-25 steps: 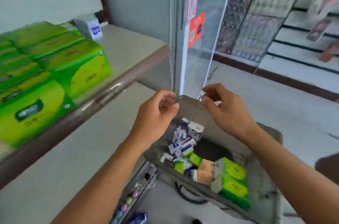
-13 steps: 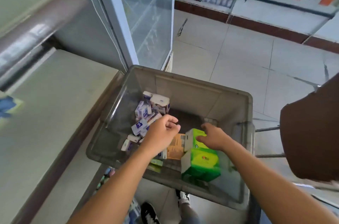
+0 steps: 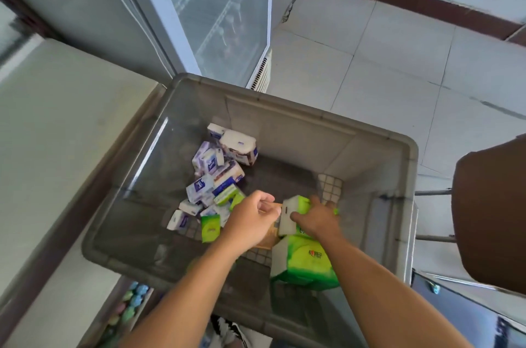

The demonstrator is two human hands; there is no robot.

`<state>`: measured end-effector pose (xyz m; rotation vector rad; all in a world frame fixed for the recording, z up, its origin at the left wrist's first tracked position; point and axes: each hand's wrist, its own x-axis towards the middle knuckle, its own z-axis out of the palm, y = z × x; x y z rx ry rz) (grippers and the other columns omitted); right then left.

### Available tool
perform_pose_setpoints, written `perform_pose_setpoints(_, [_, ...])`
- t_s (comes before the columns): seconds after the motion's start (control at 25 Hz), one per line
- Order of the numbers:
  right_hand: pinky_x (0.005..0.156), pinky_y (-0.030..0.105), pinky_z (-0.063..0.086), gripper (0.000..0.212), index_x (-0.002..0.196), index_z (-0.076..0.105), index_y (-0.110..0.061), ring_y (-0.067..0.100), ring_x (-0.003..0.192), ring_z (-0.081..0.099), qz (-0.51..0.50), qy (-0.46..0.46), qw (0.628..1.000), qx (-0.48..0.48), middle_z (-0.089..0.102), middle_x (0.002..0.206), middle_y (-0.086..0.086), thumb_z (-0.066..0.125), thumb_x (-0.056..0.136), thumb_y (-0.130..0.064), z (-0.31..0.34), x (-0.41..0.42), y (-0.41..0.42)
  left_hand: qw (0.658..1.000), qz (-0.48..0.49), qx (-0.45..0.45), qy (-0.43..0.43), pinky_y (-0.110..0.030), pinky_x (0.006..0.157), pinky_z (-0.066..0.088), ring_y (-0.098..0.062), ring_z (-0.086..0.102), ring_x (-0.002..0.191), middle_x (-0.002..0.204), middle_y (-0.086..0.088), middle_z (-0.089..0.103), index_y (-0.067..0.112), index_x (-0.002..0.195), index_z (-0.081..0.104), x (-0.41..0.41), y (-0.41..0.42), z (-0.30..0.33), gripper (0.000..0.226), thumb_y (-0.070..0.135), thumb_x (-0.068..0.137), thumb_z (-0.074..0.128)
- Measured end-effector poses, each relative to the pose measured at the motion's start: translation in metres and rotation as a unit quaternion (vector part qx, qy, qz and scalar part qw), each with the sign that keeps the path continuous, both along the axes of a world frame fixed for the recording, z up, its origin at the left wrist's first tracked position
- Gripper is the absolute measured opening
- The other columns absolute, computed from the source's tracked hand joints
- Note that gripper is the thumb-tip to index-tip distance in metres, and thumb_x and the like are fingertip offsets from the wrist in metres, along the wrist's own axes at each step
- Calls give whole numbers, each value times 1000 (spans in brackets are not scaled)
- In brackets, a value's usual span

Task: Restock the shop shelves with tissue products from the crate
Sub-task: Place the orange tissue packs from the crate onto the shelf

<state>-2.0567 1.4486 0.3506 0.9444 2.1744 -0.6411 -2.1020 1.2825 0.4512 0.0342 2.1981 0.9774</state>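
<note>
Head view: retrieval from the crate is in progress, judged an early step of restocking, since no shelf placement is showing. Both hands are reaching inside the grey, translucent, hard-walled plastic bin. Right hand is clamping its fingers over the upper green tissue pack, a soft, film-wrapped block with a white end face, lying at 5 o'clock in the crate atop a larger green pack. Left hand is curling beside it at 6 o'clock; whether it is holding anything cannot be told. Small purple-and-white pocket packs are lying loose in a heap toward 9 o'clock on the gridded floor of the bin. Next move is judged to call for a firm lift clear of the high rim, then a turn toward the shelf; glossy wrapping may be slipping under light pressure.
</note>
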Motion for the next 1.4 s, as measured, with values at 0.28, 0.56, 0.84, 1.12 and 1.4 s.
perform_pose_setpoints(0.28, [85,31,46,35,114,65,-10,33,109,61,-2,127,992,18,67,115,17,60,90,-34,42,-2,8,998,-30,-43,-16,-27,87,45,-15,57,113,134,4,54,25,136,47,1,-5,6,45,34,93,59])
perform_pose_setpoints(0.56, [66,26,37,33,83,73,-5,32,90,62,-74,188,979,5,71,89,18,54,95,-30,78,2,12,999,-27,-32,-24,-34,107,37,-21,38,137,154,-5,33,23,152,23,7,-15,4,80,31,86,69])
perform_pose_setpoints(0.84, [70,33,58,36,81,74,-1,22,66,72,-148,243,945,-160,71,60,9,57,93,-30,153,-29,8,995,16,64,75,-35,114,31,-10,30,138,150,7,30,31,149,14,-3,-19,34,120,46,55,87])
perform_pose_setpoints(1.12, [65,22,49,31,93,68,-15,19,83,69,126,260,945,-150,70,80,-1,49,96,-39,248,-42,1,987,27,77,135,-23,84,47,-5,59,105,116,15,61,35,134,44,-26,-66,136,84,40,62,88])
perform_pose_setpoints(1.4, [98,18,45,99,149,17,-43,-8,122,49,290,336,808,-387,49,135,-22,77,70,-50,342,-68,-65,983,-18,93,155,-30,95,52,-4,65,103,116,14,66,29,135,50,-38,-128,258,78,35,67,86])
